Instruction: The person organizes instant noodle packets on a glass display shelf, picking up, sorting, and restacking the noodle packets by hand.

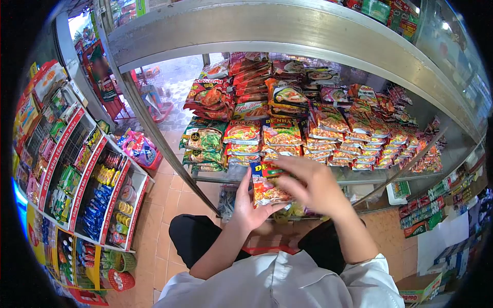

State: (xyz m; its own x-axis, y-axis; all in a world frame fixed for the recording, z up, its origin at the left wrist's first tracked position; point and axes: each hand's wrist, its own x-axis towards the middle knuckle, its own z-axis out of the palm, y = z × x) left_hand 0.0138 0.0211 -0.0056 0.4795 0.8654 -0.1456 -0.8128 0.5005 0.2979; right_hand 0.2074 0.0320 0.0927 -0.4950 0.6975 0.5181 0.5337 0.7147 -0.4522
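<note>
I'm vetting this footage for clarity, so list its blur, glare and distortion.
Head view: the right hand is smeared, probably by motion, while the left hand looks sharper; head view: the metal beam bows under wide-angle distortion, with black corners around the image; head view: the pale ground beyond the display is nearly washed out by brightness.

We log glossy, crinkled plastic film on the held packet (263, 196); smooth, satin-sheened metal on the cabinet beam (257, 30); low-sheen tile on the floor (160, 231); matt, creased cloth in the shirt (262, 282)
</note>
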